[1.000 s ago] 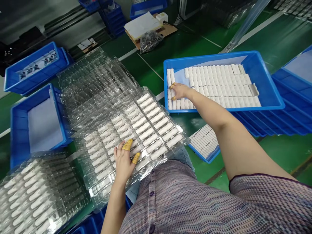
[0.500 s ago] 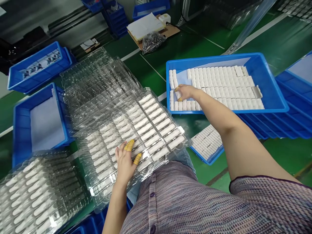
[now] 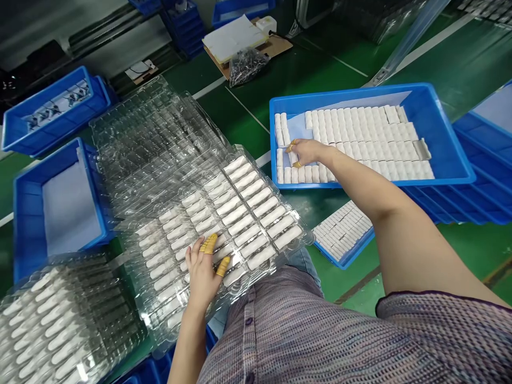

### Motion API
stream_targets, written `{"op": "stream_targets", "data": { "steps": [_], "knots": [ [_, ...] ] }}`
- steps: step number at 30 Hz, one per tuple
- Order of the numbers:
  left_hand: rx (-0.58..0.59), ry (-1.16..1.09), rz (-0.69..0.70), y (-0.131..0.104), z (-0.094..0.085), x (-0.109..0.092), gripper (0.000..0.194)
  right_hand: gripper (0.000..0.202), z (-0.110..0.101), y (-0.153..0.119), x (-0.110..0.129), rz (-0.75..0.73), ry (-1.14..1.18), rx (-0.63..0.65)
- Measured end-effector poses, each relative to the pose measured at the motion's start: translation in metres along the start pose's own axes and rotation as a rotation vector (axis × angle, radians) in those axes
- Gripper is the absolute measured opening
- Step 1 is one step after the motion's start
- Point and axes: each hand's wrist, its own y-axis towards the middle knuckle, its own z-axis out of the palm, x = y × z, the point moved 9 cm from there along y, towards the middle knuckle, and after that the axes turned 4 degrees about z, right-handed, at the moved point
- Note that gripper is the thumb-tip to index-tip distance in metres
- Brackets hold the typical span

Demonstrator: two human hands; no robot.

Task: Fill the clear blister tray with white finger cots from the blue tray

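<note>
White cylindrical pieces [image 3: 261,257] sit in the compartments of one clear blister tray [image 3: 304,238], directly before the wearer's patterned shirt [image 3: 276,325]. Left hand [image 3: 202,274] lies on this tray with fingers spread, gripping nothing visible. At lower left stands one stack of loaded trays [image 3: 120,298]; its layers cannot be counted reliably. Right of the body, lower down, is one small blue bin [image 3: 344,261] of similar pieces.

Right hand [image 3: 308,152], well apart from the left, has finger and thumb closed on one piece at the left end of a large blue bin [image 3: 452,144]. Step in hand, as judged: taking hold of a single piece while the tray is steadied. The next move appears to call for a light pinch and clearance from neighbouring pieces. Rows are partly covered by the forearm, so no total is certified.

Beyond the loaded tray: one pile of clear trays [image 3: 152,128], layers uncounted. To its left: one blue bin lined with pale sheet [image 3: 28,213] and, farther, one blue bin of dark parts [image 3: 44,133]. Farther still: one bag of small parts [image 3: 246,66], contents too small to count.
</note>
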Motion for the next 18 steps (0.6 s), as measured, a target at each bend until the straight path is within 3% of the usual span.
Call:
{"op": "stream_targets", "data": {
  "steps": [10, 14, 18],
  "knots": [
    [-0.009, -0.001, -0.007, -0.003, -0.001, 0.002, 0.056, 0.084, 0.009, 0.005, -0.003, -0.012, -0.004, 0.002],
    [0.006, 0.0, -0.019, -0.003, 0.001, 0.004, 0.057, 0.082, -0.003, 0.002, -0.023, 0.0, 0.307, -0.056],
    [0.002, 0.001, -0.021, -0.003, 0.002, 0.005, 0.057, 0.084, -0.031, 0.012, -0.056, 0.118, 0.562, -0.263]
  ]
}}
